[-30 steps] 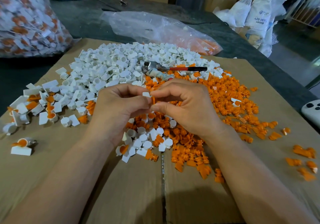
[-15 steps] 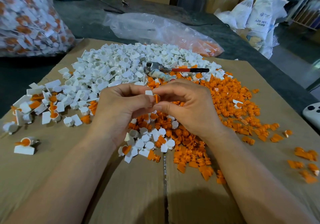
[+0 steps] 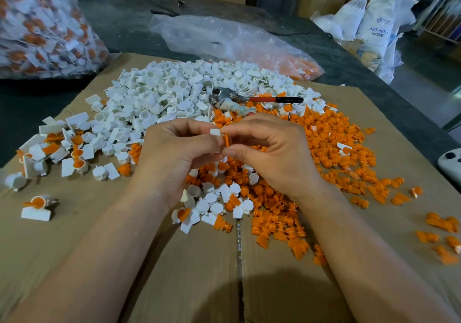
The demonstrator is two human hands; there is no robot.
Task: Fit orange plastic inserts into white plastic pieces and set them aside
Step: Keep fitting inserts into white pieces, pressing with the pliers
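**Insert (image 3: pixel 226 140) going into piece (image 3: pixel 215 132), in front of the tool (image 3: pixel 249 99)**

The left hand (image 3: pixel 174 158) pinches the white piece and the right hand (image 3: pixel 277 158) pinches the orange insert. The two parts touch between the fingertips, in front of the red-handled tool. Whether the insert is seated is hidden. It probably pays to square the insert with the cup's mouth and push straight, with a thumb bracing behind so it doesn't cock sideways. Far left of the tool, a full clear bag (image 3: pixel 37 30) holds white-and-orange parts, likely finished ones. Behind the tool, a slack bag (image 3: pixel 232 40) keeps some orange inserts at its right end.
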